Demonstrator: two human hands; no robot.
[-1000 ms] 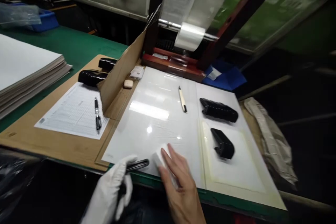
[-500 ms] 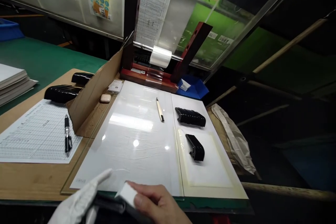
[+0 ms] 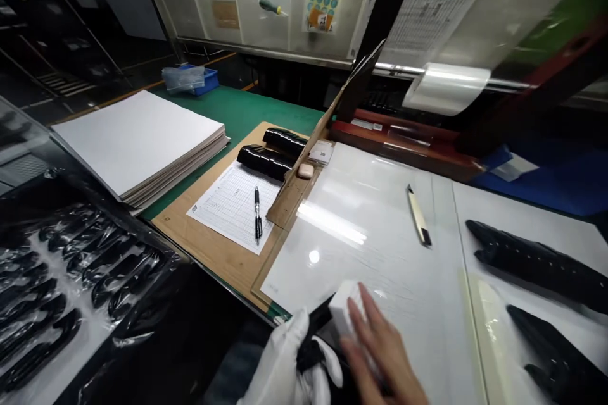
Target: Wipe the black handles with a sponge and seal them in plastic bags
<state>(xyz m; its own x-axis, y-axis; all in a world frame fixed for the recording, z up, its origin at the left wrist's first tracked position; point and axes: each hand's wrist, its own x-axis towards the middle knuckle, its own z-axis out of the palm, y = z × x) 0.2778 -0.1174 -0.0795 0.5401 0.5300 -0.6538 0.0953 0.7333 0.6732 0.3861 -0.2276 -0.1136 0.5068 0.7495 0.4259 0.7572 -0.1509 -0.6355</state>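
Note:
My left hand (image 3: 280,364), in a white glove, grips a black plastic part (image 3: 317,326) just off the table's front edge. Bare, my right hand (image 3: 382,351) holds a white foam-like block (image 3: 344,307) between thumb and fingers. That block lies against or right beside the black part; the exact contact is hidden. Much of the part is covered by my hands. Beyond them is a glossy white sheet (image 3: 375,228) with a cream-handled craft knife (image 3: 418,215) on it. Two more black parts rest at the right, one of them a ribbed piece (image 3: 536,259).
Left of me, a bin or box lined with black plastic holds several black parts (image 3: 118,272). A paper stack (image 3: 142,133) is on the green table. A pen (image 3: 258,215) lies on a form (image 3: 228,202), near a cardboard divider (image 3: 323,126). A film roll (image 3: 449,88) hangs at the back.
The view has swung left, bringing the paper stack and the lined container of black parts into sight. Both hands still hold the black part and white block together.

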